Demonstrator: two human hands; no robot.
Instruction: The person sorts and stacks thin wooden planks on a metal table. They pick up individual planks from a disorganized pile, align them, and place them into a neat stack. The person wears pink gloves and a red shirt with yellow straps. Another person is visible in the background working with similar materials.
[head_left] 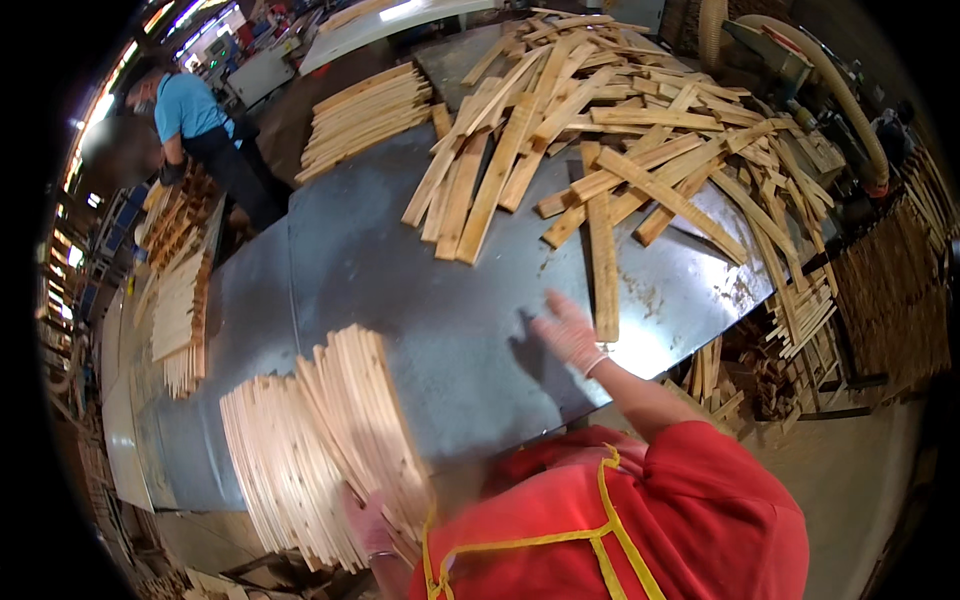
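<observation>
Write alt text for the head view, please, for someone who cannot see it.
A person's pink-gloved left hand is at the near end of packed pale wooden slats on a grey metal table, while the right hand hangs open near a jumbled heap of yellowish wooden boards. A blue-shirted co-worker stands at upper left.

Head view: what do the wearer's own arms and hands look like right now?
The right hand and left hand wear pale pink gloves; the right one has a whitish cuff edge. The right forearm is bare below a plain red sleeve. The left sleeve can't be made out.
</observation>
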